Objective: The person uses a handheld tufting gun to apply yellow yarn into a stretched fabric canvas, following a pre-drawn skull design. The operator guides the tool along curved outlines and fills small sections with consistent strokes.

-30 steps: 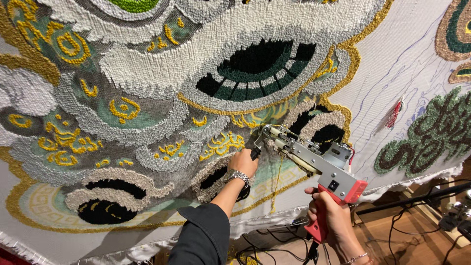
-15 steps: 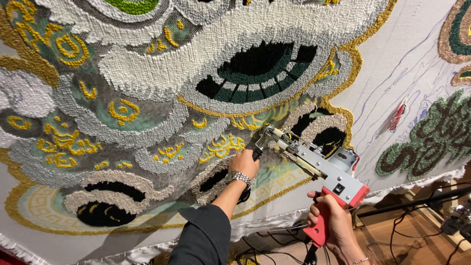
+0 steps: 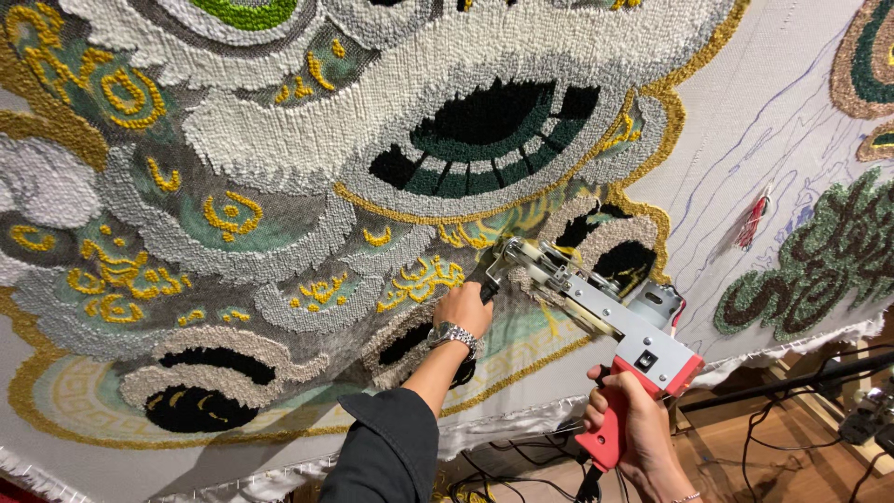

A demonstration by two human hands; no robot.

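The tufting gun (image 3: 596,307) is the landmark here: a metal-bodied tool with a red pistol grip, lying with its long axis slanted from its grip at lower right up to its needle end at upper left, where the tip meets the tufted rug (image 3: 279,186). The rug is stretched on backing cloth (image 3: 745,121) and fills the view behind the gun; the tip sits on a pale grey and gold patch just below the big black-and-green eye shape.

The right hand (image 3: 629,424) is at the gun's lower end, fingers curled tight round the red grip. The left hand (image 3: 463,307) is at the gun's upper end, closed round the black front handle just beside the needle, so it is the hand nearer the rug surface. A silver wristwatch (image 3: 453,335) sits on that wrist, above a dark sleeve (image 3: 386,452).

Right of the gun, the cloth is bare with blue drawn lines, a small red yarn tuft (image 3: 752,222) and a dark green tufted patch (image 3: 819,261). Below the gun, black cables (image 3: 819,438) lie on a wooden floor (image 3: 745,466)
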